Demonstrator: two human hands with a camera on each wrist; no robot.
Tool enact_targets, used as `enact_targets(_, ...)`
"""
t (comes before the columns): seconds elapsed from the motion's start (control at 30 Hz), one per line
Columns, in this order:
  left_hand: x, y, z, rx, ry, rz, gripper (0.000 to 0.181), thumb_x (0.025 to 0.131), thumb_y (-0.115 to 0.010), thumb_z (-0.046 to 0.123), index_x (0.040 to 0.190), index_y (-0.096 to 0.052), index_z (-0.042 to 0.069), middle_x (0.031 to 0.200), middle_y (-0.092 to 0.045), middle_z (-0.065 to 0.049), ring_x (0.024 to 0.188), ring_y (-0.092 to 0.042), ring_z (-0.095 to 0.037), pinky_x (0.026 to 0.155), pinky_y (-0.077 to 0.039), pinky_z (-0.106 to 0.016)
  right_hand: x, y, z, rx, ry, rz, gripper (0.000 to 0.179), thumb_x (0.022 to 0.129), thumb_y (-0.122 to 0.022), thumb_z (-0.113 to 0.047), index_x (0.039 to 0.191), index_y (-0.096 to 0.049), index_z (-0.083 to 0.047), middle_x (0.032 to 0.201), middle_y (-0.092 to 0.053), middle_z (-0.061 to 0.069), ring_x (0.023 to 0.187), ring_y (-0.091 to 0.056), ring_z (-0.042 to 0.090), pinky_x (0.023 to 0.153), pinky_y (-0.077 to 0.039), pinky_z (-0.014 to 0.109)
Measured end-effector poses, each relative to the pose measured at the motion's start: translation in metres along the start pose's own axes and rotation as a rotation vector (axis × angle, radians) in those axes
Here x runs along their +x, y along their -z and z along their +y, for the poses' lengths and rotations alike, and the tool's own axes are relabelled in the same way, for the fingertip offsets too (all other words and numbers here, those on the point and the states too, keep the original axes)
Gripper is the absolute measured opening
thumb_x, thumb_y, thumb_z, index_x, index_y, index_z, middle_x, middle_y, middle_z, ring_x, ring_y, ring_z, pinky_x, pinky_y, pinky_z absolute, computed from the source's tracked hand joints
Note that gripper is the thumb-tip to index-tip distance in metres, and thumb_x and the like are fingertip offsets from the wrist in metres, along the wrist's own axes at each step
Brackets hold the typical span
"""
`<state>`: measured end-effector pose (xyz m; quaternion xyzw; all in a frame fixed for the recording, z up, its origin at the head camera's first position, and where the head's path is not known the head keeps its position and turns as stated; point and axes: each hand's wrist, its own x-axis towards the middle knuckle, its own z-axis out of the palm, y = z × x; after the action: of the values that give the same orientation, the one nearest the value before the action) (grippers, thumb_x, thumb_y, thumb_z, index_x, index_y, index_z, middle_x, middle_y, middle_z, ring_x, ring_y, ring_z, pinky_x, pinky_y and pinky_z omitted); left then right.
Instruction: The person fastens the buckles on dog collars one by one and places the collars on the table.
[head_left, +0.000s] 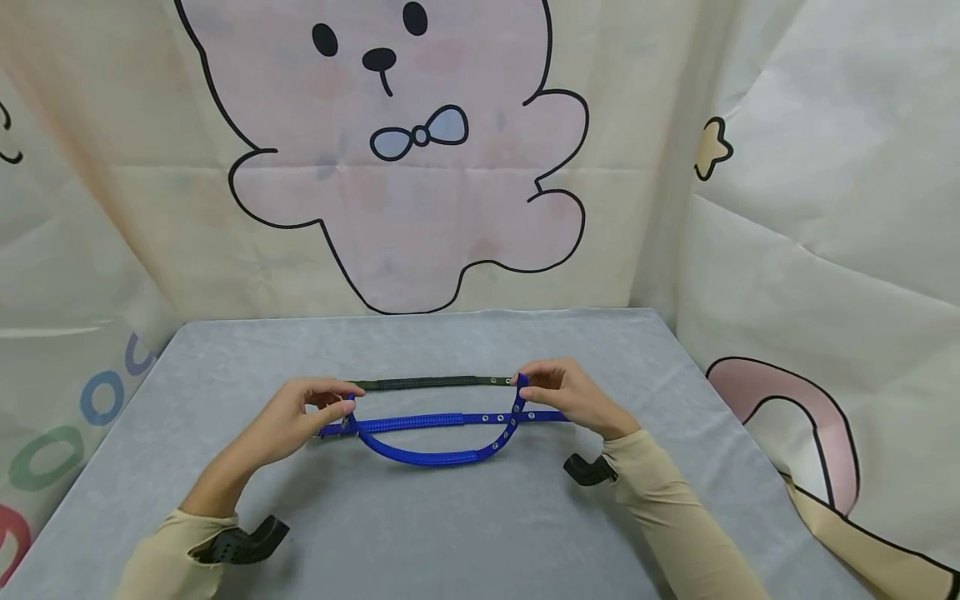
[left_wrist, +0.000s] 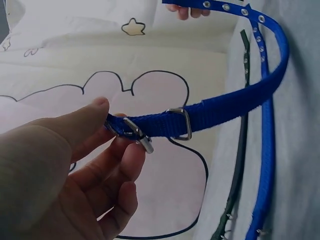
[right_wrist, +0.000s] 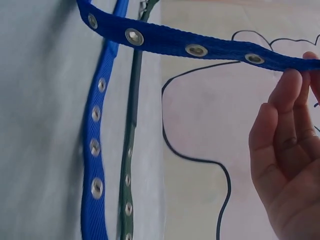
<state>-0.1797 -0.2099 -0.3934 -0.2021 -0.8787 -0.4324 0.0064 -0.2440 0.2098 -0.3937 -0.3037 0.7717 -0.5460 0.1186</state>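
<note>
A blue pet collar (head_left: 435,458) sags in a curve between my two hands. My left hand (head_left: 303,417) pinches its buckle end; the metal buckle (left_wrist: 137,134) and a square metal loop (left_wrist: 181,124) show in the left wrist view. At the other end, the fingers of my right hand (head_left: 566,393) pinch the strap, where several metal eyelets (right_wrist: 196,50) line up. Behind the held collar, a second blue collar (head_left: 420,422) lies straight across the table. Farther back, a dark green collar (head_left: 427,383) lies roughly parallel to it.
The collars are on a table covered with a light grey cloth (head_left: 420,533). Pale fabric with a cartoon bear (head_left: 390,208) hangs behind the table. Printed cloth sides (head_left: 840,208) stand left and right. Black wrist straps (head_left: 240,543) stick out near the sleeves.
</note>
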Motion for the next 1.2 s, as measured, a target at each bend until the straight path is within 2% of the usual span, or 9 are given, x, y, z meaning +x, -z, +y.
enact_targets(0.23, 0.016, -0.004, 0.011, -0.038, -0.021, 0.003, 0.025, 0.101, -0.063, 0.020, 0.122, -0.072, 0.009, 0.100, -0.073, -0.006, 0.080, -0.066, -0.013, 0.065, -0.053, -0.026, 0.018, -0.016, -0.002, 0.082, 0.047, -0.017, 0.025, 0.100, -0.064, -0.011, 0.114, -0.064, 0.009, 0.103, -0.071, -0.006, 0.095, -0.068, 0.007, 0.085, -0.057, 0.025)
enact_targets(0.47, 0.024, -0.017, 0.011, -0.064, -0.010, 0.023, 0.027, 0.095, -0.071, 0.016, 0.118, -0.073, 0.003, 0.095, -0.076, -0.011, 0.072, -0.065, -0.010, 0.059, -0.051, -0.025, 0.025, -0.031, 0.006, 0.122, 0.105, -0.025, 0.021, 0.101, -0.062, -0.009, 0.110, -0.063, 0.009, 0.100, -0.071, -0.005, 0.092, -0.068, 0.005, 0.080, -0.055, 0.024)
enact_targets(0.6, 0.023, -0.019, 0.010, -0.063, -0.006, 0.002, 0.028, 0.093, -0.073, 0.012, 0.119, -0.072, 0.001, 0.101, -0.076, -0.014, 0.074, -0.068, -0.015, 0.062, -0.053, -0.024, 0.027, -0.035, 0.009, 0.137, 0.100, -0.029, 0.020, 0.098, -0.065, -0.005, 0.113, -0.064, 0.008, 0.103, -0.070, 0.012, 0.090, -0.068, 0.006, 0.079, -0.055, 0.023)
enact_targets(0.67, 0.022, -0.017, 0.008, -0.077, -0.005, -0.023, 0.030, 0.093, -0.073, 0.009, 0.121, -0.071, 0.000, 0.108, -0.075, -0.016, 0.079, -0.069, -0.012, 0.067, -0.055, -0.023, 0.027, -0.036, 0.008, 0.130, 0.076, -0.042, 0.024, 0.096, -0.067, -0.004, 0.117, -0.064, 0.007, 0.107, -0.069, 0.021, 0.090, -0.067, 0.006, 0.079, -0.055, 0.023)
enact_targets(0.8, 0.021, -0.013, 0.006, -0.091, -0.007, -0.060, 0.032, 0.094, -0.071, 0.007, 0.126, -0.069, 0.000, 0.117, -0.073, -0.018, 0.085, -0.067, -0.005, 0.075, -0.057, -0.023, 0.028, -0.034, 0.007, 0.080, 0.018, -0.079, 0.035, 0.094, -0.070, -0.004, 0.126, -0.063, 0.009, 0.111, -0.067, 0.030, 0.088, -0.066, 0.007, 0.076, -0.055, 0.022)
enact_targets(1.0, 0.023, -0.020, 0.006, -0.081, -0.022, 0.025, 0.024, 0.096, -0.070, 0.014, 0.118, -0.074, 0.005, 0.111, -0.076, -0.011, 0.088, -0.067, -0.007, 0.078, -0.054, -0.023, 0.026, -0.030, 0.010, 0.027, 0.015, -0.097, 0.033, 0.096, -0.067, -0.005, 0.127, -0.065, 0.006, 0.115, -0.068, 0.032, 0.090, -0.068, 0.006, 0.078, -0.057, 0.025)
enact_targets(1.13, 0.024, -0.028, 0.004, -0.185, -0.016, 0.046, 0.020, 0.099, -0.066, 0.016, 0.116, -0.072, 0.007, 0.105, -0.077, -0.007, 0.089, -0.067, -0.008, 0.080, -0.053, -0.022, 0.027, -0.032, 0.013, 0.015, 0.033, -0.075, 0.030, 0.100, -0.062, -0.006, 0.128, -0.063, 0.005, 0.115, -0.069, 0.031, 0.096, -0.069, 0.005, 0.080, -0.057, 0.030)
enact_targets(1.2, 0.024, -0.031, 0.004, -0.254, -0.010, 0.042, 0.020, 0.101, -0.063, 0.017, 0.117, -0.069, 0.006, 0.101, -0.077, -0.003, 0.090, -0.068, -0.007, 0.083, -0.054, -0.020, 0.028, -0.033, 0.014, 0.004, 0.031, -0.070, 0.030, 0.101, -0.059, -0.006, 0.129, -0.059, 0.004, 0.113, -0.071, 0.030, 0.090, -0.067, 0.005, 0.077, -0.056, 0.033)
